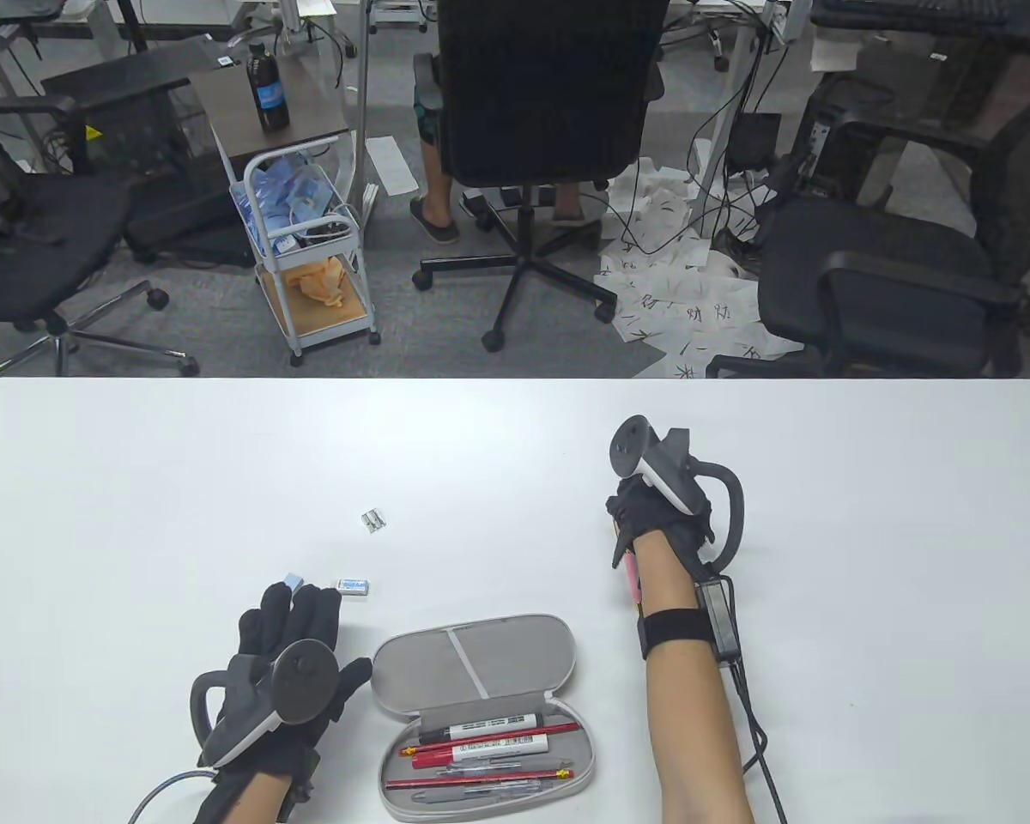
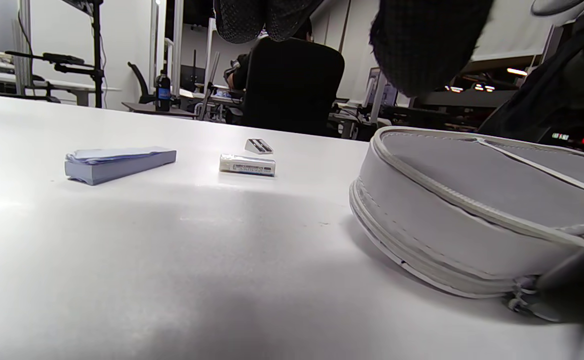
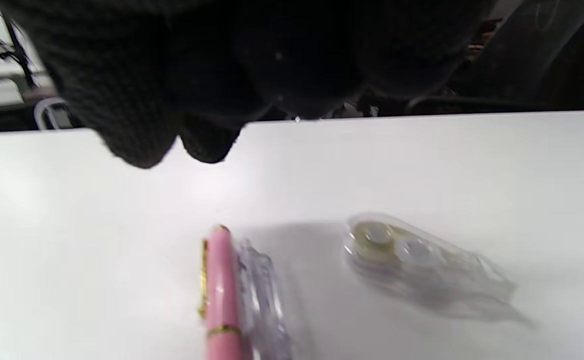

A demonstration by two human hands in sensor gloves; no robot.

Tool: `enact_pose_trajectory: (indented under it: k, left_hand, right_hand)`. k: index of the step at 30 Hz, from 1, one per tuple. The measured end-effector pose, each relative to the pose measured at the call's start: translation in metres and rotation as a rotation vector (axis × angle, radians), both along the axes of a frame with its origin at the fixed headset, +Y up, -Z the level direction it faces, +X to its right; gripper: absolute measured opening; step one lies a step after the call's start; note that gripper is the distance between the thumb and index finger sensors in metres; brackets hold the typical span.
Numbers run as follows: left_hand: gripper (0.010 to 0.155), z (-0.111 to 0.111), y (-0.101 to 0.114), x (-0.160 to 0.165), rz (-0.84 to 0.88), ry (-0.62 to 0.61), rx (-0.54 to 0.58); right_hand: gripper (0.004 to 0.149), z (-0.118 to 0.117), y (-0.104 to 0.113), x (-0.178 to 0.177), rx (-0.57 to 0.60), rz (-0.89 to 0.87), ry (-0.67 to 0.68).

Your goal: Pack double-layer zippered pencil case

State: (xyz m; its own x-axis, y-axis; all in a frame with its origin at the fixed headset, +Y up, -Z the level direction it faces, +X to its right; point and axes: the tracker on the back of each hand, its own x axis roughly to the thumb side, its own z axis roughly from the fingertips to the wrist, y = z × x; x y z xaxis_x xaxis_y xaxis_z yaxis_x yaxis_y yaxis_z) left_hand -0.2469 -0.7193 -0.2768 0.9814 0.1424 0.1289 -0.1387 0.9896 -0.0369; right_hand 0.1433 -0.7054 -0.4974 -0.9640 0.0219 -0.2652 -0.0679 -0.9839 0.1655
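Observation:
The grey pencil case (image 1: pixel 481 657) lies open at the front centre, with its lid raised and several pens and markers (image 1: pixel 489 747) in its tray. It also shows in the left wrist view (image 2: pixel 472 210). My left hand (image 1: pixel 296 618) lies open just left of the case and holds nothing. Its fingers point at a blue sticky-note pad (image 2: pixel 117 162) and a white eraser (image 2: pixel 247 164). My right hand (image 1: pixel 631 515) hovers empty over a pink pen (image 3: pixel 220 295), a clear item (image 3: pixel 262 300) beside the pen and a clear correction tape (image 3: pixel 422 265), all lying on the table.
A small metal sharpener (image 1: pixel 373 519) lies beyond the eraser (image 1: pixel 354 586), toward the table's middle. The white table's far edge (image 1: pixel 515 380) borders office chairs and a cart. A cable (image 1: pixel 760 747) trails from my right wrist.

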Motion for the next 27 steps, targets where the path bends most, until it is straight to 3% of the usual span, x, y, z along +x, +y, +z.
enact_pose_trajectory:
  k: [6,18,27]
  left_hand:
    - [0.086,0.0,0.0,-0.001,0.013,-0.006,-0.005]
    - [0.086,-0.001,-0.001,0.0,0.025,-0.015,-0.006]
    - [0.086,-0.003,-0.003,0.003,0.027,-0.029,-0.022]
  right_hand:
    - [0.047,-0.009,-0.025,-0.001,-0.031,0.077,-0.01]
    - [0.046,-0.01,-0.042,-0.009,-0.017,0.097,0.007]
    - [0.045,-0.011,-0.043,-0.012,-0.016,0.111,0.018]
